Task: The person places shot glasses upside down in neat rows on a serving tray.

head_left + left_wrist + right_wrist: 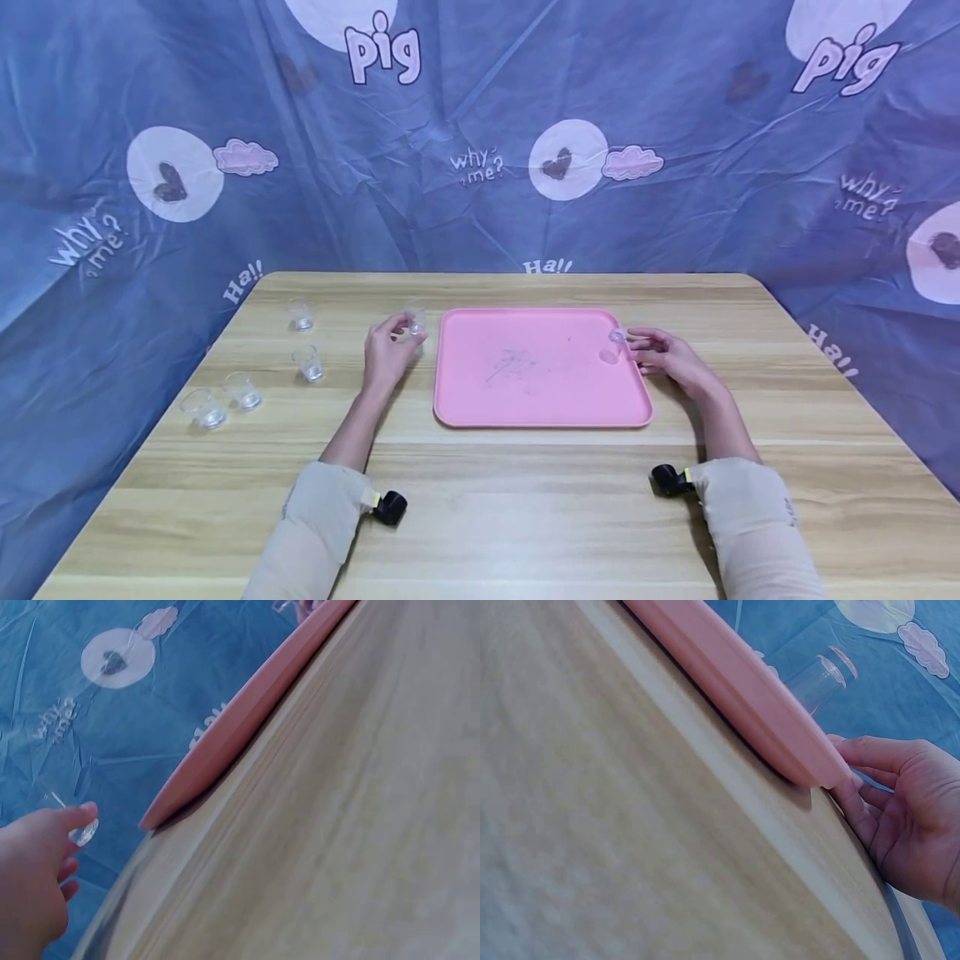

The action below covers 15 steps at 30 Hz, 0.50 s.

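My left hand (390,354) pinches a small clear shot glass (416,320) between thumb and fingertips, just left of the pink tray (542,408). In the left wrist view that glass (87,831) shows beyond the thumb. At the tray's right rim, my right hand (671,360) has its fingers loosely bent, fingertips right at the edge. Close by those fingers, a clear shot glass (611,350) stands upside down on the tray, its thick base up. The right wrist view shows the hand (907,802) at the tray corner, with this glass (821,682) beyond the rim.
Several clear shot glasses stand upright on the left of the wooden table (510,517): one at the back (301,316), another glass (308,364) before it, and a pair of glasses (204,408) nearer the left edge. Blue printed cloth (487,225) hangs behind.
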Each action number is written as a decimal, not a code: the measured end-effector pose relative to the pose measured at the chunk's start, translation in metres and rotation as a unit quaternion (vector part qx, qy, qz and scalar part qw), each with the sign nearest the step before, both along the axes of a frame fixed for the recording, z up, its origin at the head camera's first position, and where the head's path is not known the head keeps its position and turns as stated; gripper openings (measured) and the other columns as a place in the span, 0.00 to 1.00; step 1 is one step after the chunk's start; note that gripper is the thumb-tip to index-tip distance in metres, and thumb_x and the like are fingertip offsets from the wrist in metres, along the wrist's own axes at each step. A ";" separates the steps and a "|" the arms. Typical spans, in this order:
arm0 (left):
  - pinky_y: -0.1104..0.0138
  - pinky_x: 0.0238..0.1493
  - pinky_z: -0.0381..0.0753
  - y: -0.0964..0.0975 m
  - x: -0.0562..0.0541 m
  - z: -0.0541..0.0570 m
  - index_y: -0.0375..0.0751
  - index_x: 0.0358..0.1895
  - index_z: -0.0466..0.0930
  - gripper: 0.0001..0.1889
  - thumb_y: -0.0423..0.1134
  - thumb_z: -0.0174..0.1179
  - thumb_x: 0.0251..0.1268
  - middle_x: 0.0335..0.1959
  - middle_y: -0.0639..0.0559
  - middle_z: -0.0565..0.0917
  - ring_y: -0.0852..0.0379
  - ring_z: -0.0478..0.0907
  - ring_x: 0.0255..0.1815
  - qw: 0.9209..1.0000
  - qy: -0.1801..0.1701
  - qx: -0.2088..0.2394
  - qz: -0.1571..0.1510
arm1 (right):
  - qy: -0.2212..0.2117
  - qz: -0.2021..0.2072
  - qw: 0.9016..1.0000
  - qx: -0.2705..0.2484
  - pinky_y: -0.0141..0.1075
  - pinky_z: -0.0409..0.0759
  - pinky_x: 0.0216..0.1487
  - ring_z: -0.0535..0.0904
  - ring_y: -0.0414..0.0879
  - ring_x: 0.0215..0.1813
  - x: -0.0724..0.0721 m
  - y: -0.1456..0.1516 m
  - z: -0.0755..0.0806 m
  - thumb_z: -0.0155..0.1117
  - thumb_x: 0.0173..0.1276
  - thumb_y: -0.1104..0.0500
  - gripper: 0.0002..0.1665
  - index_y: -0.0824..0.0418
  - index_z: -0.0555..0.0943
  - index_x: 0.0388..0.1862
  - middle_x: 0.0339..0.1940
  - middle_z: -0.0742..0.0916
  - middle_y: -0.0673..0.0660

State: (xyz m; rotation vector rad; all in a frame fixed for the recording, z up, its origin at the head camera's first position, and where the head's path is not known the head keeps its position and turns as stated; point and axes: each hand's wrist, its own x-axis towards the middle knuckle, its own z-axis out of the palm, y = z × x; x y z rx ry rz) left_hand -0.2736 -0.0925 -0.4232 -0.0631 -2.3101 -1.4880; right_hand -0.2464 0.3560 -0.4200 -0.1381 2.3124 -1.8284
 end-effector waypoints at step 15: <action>0.65 0.44 0.74 0.062 0.002 0.044 0.35 0.49 0.79 0.21 0.34 0.69 0.49 0.39 0.45 0.82 0.52 0.75 0.41 0.982 0.019 -0.032 -0.187 | 0.002 -0.003 1.000 -0.002 0.31 0.79 0.39 0.79 0.38 0.38 -0.001 -0.001 0.000 0.57 0.66 0.67 0.34 0.75 0.56 0.66 0.43 0.79 0.56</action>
